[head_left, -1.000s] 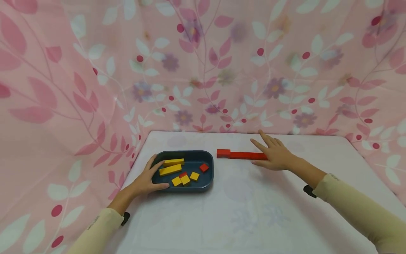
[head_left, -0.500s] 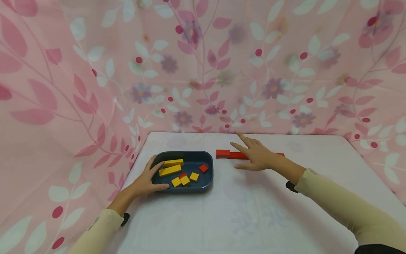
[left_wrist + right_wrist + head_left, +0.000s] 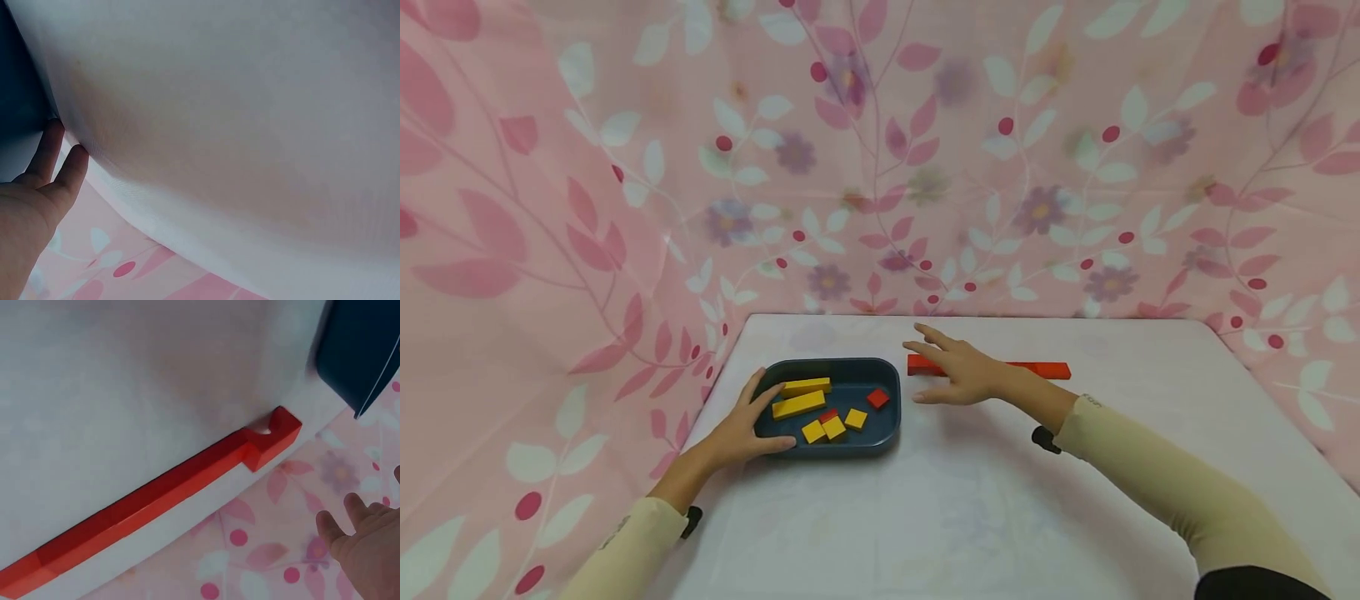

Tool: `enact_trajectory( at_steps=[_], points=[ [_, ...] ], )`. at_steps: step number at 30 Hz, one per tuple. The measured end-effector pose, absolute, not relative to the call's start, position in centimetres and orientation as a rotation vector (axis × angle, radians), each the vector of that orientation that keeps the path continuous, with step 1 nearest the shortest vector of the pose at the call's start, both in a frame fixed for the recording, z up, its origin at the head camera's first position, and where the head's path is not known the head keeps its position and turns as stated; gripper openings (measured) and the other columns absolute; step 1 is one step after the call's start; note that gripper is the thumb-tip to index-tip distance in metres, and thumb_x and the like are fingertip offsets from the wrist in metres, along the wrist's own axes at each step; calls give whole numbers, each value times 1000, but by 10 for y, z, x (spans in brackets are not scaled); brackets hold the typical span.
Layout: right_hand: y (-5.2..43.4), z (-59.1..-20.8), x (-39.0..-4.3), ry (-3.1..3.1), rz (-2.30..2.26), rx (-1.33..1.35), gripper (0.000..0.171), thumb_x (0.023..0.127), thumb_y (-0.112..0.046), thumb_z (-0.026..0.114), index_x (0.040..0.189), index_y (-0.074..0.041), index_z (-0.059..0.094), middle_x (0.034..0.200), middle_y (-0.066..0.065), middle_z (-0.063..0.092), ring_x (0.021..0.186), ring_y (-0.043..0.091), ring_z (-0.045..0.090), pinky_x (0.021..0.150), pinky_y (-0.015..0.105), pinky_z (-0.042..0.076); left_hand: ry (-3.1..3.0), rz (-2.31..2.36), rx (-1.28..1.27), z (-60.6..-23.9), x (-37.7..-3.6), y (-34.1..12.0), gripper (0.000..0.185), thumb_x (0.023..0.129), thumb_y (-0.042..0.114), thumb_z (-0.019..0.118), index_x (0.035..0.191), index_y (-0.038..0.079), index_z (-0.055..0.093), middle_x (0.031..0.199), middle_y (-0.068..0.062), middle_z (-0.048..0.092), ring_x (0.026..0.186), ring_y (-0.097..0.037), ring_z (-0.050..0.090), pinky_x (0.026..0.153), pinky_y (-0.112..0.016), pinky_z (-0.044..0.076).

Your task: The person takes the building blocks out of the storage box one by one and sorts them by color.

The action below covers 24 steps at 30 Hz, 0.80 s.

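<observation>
My left hand (image 3: 737, 429) holds the left end of a dark blue tray (image 3: 880, 446), thumb at the near rim and fingers over the far corner. Inside lie two yellow bars (image 3: 798, 405), three yellow square blocks (image 3: 855, 419), a red square block (image 3: 877, 398) and another red piece partly hidden beneath a yellow one. My right hand (image 3: 966, 372), fingers spread and holding nothing, hovers over a row of red blocks (image 3: 1045, 371), covering its middle in the head view. The right wrist view shows an arch-notched red block (image 3: 278, 439) at the row's tray end.
Everything stands on a table with a white cloth (image 3: 925, 517). A pink floral curtain (image 3: 880, 167) hangs behind the far edge and along the left side. The red row lies near the table's far edge, right of the tray.
My right hand has moved left along the red row toward the tray, uncovering the row's right end. The left hand and the tray stay in place.
</observation>
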State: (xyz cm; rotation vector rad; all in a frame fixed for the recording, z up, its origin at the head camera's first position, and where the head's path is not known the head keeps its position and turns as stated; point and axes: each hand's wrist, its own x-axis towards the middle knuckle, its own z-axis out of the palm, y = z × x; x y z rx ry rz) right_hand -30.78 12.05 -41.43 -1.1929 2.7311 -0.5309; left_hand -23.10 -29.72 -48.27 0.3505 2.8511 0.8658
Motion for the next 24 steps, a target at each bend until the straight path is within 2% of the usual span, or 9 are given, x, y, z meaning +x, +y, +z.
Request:
enact_trajectory(
  at_steps=[4,6,8,11,13,15,20,24],
  points=[
    [104,-419,-307,2689,-596,-1206,85,85,-62,66,155,-27,32,166,4,18,148,31,30,113,64,33,2849,868,357,-481,-231,-297,101,76,61,75,157,21,29,166,-10,-11,145,-50,17,105,-75,30],
    [97,-422,-305,2660,-625,-1212,83,85,-60,66,154,-26,35,165,3,21,142,29,40,112,63,34,2841,867,361,-480,-230,-297,101,76,61,75,156,20,29,166,-10,-11,145,-51,16,105,-76,29],
    [91,-424,-303,2625,-651,-1214,80,86,-59,66,153,-25,37,164,3,23,139,28,43,112,62,35,2833,857,354,-478,-229,-296,101,76,61,75,157,20,29,166,-10,-11,146,-51,16,105,-75,30],
    [84,-428,-300,2587,-695,-1217,78,87,-58,66,152,-24,39,163,2,25,139,26,43,113,61,35,2830,851,343,-478,-229,-296,101,76,62,75,157,21,29,166,-10,-11,146,-50,16,106,-75,30],
    [80,-429,-300,2574,-726,-1210,78,87,-57,66,152,-23,39,162,2,27,144,26,36,113,58,36,2835,847,339,-478,-228,-296,101,76,63,74,157,22,29,166,-9,-11,146,-50,17,105,-75,31],
    [76,-430,-301,2574,-737,-1203,78,87,-57,67,151,-22,39,161,1,30,145,25,35,113,55,38,2842,849,345,-479,-229,-296,101,76,62,74,156,21,30,166,-9,-11,146,-50,17,105,-75,30],
    [65,-432,-303,2563,-701,-1197,75,85,-58,69,147,-25,45,155,-2,42,142,20,40,112,46,43,2861,829,357,-483,-228,-296,100,76,62,74,156,20,30,166,-10,-10,146,-50,18,106,-75,31],
    [56,-432,-304,2573,-653,-1215,68,84,-54,72,142,-24,52,147,-3,52,137,19,45,115,48,38,2876,841,374,-484,-228,-295,98,77,60,75,156,20,32,166,-11,-9,145,-51,18,105,-75,30]
  ],
)
